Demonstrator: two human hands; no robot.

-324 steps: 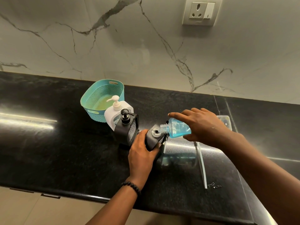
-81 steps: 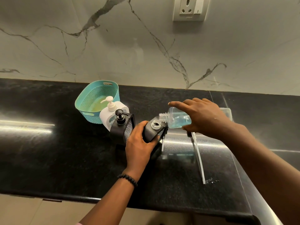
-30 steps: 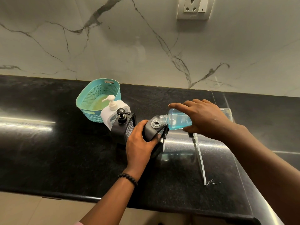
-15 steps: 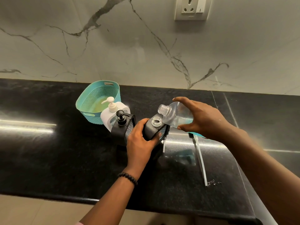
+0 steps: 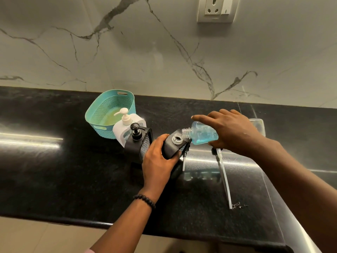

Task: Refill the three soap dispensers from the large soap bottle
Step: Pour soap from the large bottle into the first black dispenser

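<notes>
Over the counter (image 5: 54,179), both hands grip: left (image 5: 158,159) dispenser (image 5: 171,148), right (image 5: 231,132) bottle (image 5: 202,134).

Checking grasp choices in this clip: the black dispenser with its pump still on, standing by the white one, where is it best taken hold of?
Grip the black pump dispenser round its boxy body, below the pump head. Come from its front-left side: the white dispenser crowds it behind, and the left hand with the open dispenser blocks its right. The pump's neck looks too narrow for a firm hold.
</notes>
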